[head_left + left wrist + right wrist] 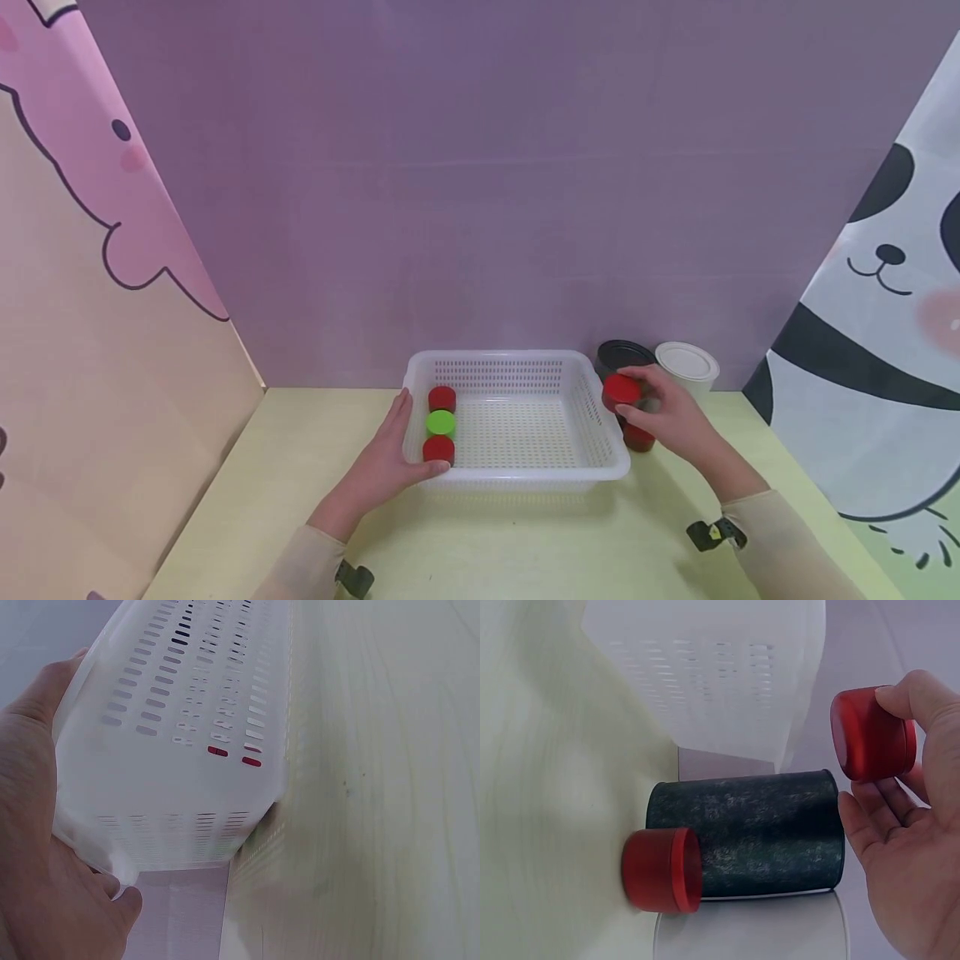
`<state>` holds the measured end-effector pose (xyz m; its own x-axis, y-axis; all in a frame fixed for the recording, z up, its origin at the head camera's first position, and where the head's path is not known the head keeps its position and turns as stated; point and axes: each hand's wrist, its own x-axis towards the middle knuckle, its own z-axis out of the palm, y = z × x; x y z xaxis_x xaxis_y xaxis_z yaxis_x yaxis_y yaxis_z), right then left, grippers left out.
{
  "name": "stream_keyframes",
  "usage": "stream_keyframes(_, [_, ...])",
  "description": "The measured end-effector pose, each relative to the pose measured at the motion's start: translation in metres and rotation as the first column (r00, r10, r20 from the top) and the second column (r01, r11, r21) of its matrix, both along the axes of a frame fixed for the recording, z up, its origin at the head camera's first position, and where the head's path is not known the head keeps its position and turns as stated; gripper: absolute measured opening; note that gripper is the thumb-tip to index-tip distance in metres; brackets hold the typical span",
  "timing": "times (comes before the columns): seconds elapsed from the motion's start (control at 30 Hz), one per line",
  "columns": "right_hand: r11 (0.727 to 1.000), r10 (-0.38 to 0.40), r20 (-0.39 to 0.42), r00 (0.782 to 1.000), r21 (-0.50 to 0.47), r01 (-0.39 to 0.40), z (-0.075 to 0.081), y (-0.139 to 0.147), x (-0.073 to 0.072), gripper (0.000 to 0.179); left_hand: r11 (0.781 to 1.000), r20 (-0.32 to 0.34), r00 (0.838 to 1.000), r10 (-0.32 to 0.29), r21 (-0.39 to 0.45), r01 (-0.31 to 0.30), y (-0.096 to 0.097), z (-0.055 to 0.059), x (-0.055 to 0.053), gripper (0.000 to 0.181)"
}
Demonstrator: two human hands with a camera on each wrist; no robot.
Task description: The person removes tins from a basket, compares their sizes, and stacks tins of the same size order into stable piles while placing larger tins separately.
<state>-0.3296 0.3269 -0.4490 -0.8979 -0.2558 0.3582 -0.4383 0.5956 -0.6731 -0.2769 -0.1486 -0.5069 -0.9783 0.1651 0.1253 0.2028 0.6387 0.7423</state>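
Note:
A white perforated plastic basket (pixel 517 475) stands on the table against the back wall. Along its left side sit a red tin (pixel 442 398), a green tin (pixel 441 423) and another red tin (pixel 438 450) in a row. My left hand (pixel 390 458) grips the basket's left rim, thumb at the front corner. My right hand (pixel 671 412) pinches a small round red tin (pixel 870 735) between thumb and fingers, raised beside the basket's right rim. Below that hand, one more red tin (pixel 660 870) stands on the table.
Behind the right hand stand a dark canister (pixel 750 832) with a black lid and a white canister (pixel 687 362). A purple wall (pixel 510 208) rises behind the pale table (pixel 517 542). Side panels carry a pink cartoon figure (pixel 97 125) and a panda (pixel 862 350).

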Motion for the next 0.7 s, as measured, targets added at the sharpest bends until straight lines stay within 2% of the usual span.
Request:
stream_keyframes(0.23, [0.998, -0.058, 0.028, 0.998, -0.031, 0.059, -0.006, 0.005, 0.001, 0.059, 1.000, 0.002, 1.000, 0.003, 0.003, -0.003, 0.001, 0.002, 0.001, 0.135])
stream_keyframes(0.7, [0.991, -0.123, -0.039, 0.992, -0.064, 0.121, -0.027, 0.017, 0.000, 0.056, 1.000, 0.004, 1.000, -0.003, 0.001, 0.003, -0.001, 0.001, 0.000, 0.136])
